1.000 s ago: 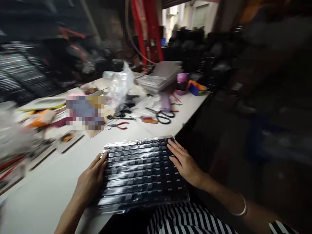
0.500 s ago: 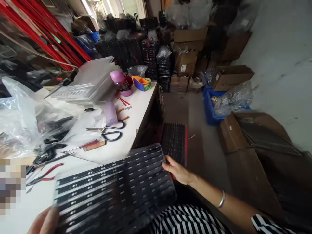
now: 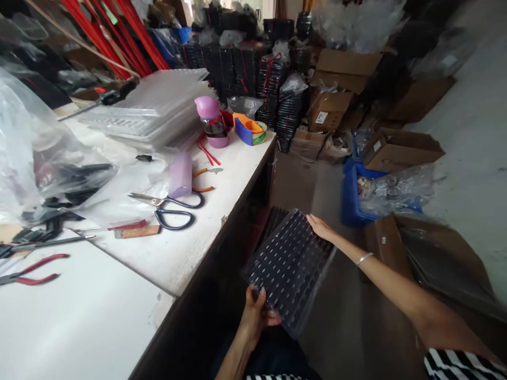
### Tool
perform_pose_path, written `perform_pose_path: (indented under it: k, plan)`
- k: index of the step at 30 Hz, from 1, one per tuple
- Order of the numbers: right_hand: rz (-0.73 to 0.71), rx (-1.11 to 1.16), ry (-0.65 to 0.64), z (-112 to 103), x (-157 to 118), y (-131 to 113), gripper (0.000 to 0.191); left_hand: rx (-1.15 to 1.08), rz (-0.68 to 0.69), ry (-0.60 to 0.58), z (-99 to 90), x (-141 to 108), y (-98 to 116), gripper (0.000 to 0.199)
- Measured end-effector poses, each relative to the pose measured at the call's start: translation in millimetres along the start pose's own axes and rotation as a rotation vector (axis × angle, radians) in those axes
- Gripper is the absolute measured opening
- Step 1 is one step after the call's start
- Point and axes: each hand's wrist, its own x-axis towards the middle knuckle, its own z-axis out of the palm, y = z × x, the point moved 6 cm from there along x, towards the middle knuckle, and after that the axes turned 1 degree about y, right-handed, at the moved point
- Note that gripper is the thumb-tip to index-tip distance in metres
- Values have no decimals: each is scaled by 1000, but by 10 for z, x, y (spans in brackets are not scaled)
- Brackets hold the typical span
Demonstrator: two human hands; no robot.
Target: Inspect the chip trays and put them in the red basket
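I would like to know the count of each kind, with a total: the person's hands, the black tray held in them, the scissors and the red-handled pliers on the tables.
Hands: 2 (left hand, right hand)
Black tray: 1
Scissors: 1
Red-handled pliers: 1
Total: 5

the black tray (image 3: pixel 291 266) has swung from over the white table (image 3: pixel 79 327) to beside it, turned and lower.

Right arm (image 3: pixel 396 286) outstretched, left forearm (image 3: pixel 240 345) lower, left fingers (image 3: pixel 273 318) bent, right fingers (image 3: pixel 314 221) apparently straighter
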Motion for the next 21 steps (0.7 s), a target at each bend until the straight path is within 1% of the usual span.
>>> perform_pose_path:
  k: [2, 3, 5, 7, 9, 12, 17, 21]
  plan:
    - [-25, -118, -68, 151, 311, -98, 29, -70, -37, 46, 19, 221, -209, 67]
    - [-41, -178, -89, 245, 451, -163, 29, -101, -45, 71, 39, 311, -276, 64]
    - [-70, -294, -109, 436, 675, -289, 30, -148, -46, 122, 77, 474, -342, 52]
    - [-83, -400, -93, 593, 815, -372, 32, -172, -51, 173, 88, 620, -364, 38]
    - [-82, -489, -57, 697, 881, -395, 33, -174, -80, 218, 64, 736, -386, 29]
    - [-83, -579, -25, 777, 909, -362, 33, -157, -112, 253, -1, 830, -418, 23]
    - [-104, -646, -5, 803, 911, -337, 32, -132, -70, 261, -65, 864, -411, 20]
    - [-108, -671, 21, 798, 898, -366, 32, -115, -77, 265, -77, 911, -423, 20]
